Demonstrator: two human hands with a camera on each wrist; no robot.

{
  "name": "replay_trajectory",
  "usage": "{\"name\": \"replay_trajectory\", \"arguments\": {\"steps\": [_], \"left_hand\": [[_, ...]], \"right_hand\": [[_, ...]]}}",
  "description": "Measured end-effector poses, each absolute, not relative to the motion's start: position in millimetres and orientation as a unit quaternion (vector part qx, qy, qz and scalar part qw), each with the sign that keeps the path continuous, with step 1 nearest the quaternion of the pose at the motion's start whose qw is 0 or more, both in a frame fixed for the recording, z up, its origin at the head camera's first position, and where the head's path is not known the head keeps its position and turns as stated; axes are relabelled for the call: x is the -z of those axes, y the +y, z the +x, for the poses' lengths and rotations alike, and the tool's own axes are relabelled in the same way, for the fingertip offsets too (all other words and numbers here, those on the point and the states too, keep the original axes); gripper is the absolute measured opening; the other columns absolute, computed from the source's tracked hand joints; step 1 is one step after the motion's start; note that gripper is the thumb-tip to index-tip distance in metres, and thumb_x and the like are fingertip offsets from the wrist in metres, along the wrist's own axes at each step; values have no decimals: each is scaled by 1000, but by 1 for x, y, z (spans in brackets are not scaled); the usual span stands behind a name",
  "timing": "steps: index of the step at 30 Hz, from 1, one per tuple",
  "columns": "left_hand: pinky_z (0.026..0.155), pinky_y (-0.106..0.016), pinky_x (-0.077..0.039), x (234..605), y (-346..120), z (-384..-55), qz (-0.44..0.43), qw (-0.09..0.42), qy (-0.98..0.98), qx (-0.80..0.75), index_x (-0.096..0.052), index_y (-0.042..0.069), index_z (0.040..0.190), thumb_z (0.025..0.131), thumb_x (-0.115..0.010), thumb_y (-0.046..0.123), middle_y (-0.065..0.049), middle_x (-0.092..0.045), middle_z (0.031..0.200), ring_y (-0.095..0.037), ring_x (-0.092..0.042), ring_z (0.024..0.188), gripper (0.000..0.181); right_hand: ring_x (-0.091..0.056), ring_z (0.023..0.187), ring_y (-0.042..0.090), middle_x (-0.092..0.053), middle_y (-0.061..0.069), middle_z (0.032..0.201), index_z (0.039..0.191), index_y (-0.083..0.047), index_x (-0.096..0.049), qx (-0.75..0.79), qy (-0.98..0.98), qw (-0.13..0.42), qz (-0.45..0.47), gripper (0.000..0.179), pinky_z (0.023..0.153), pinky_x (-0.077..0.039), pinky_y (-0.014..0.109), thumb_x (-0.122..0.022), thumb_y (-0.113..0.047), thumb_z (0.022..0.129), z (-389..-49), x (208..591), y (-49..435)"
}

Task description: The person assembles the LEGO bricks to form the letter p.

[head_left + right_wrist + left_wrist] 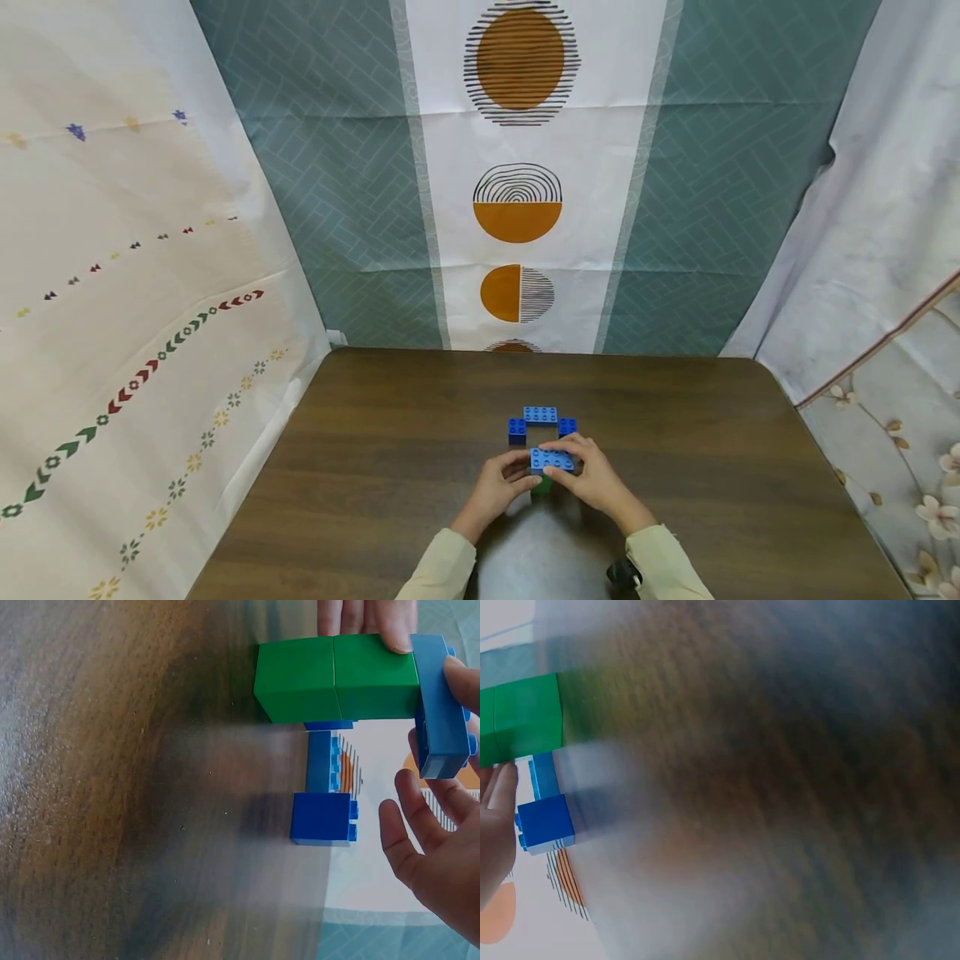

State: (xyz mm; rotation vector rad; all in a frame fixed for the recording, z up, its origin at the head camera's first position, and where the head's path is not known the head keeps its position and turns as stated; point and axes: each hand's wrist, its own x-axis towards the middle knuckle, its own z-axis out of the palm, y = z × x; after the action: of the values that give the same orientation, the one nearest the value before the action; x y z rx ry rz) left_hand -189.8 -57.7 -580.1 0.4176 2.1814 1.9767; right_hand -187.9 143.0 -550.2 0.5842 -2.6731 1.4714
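Observation:
Two green toy building bricks (pixel 337 679) stand stacked on the table, with a light blue brick (pixel 551 460) on top that juts out past the stack toward the right hand. My right hand (pixel 596 485) pinches the light blue brick between thumb and fingers. At the upper green brick is my left hand (pixel 498 485), its thumb on the near face and its fingers behind. In the left wrist view, its fingers (pixel 505 791) lie at the edge of the green stack, and the blue brick on top is out of sight.
Behind the stack, another light blue brick (pixel 540 414) lies between two dark blue bricks (pixel 517 431) on the wooden table (pixel 390 467). A patterned cloth (pixel 360 208) hangs beyond the table's far edge, with white cloths (pixel 90 275) along the sides.

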Motion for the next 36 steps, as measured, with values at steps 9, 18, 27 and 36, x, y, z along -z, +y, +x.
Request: {"name": "replay_trajectory", "arguments": {"steps": [9,18,27,36], "left_hand": [[94,-34,-50,580,-57,-189,145,75,717,-678,-62,-1,123,89,-70,5,-17,-62,121,-31,-58,115,36],[92,-35,-51,578,-54,-187,165,47,731,-661,-62,-6,120,88,-68,-1,-21,-63,117,-35,-59,112,33],[91,-39,-51,560,-57,-181,169,33,732,-659,-62,-10,116,87,-69,-4,-25,-64,113,-39,-60,110,31],[90,-39,-52,570,-55,-187,170,37,736,-655,-62,-11,116,87,-69,-3,-25,-64,113,-39,-60,109,31]], "right_hand": [[-44,90,19,-59,-4,106,119,-14,-69,-474,-859,5,192,35,66,-42,27,-73,-29,88,-190,551,145],[-46,89,18,-58,-1,102,118,-13,-70,-486,-844,0,228,32,66,-41,27,-72,-25,89,-194,552,152],[-58,92,23,-62,8,112,122,-8,-65,-529,-818,20,228,27,77,-53,32,-63,-15,96,-203,543,157],[-61,99,33,-63,16,112,120,4,-62,-529,-820,36,216,27,83,-54,40,-63,-4,94,-215,520,158]]}}
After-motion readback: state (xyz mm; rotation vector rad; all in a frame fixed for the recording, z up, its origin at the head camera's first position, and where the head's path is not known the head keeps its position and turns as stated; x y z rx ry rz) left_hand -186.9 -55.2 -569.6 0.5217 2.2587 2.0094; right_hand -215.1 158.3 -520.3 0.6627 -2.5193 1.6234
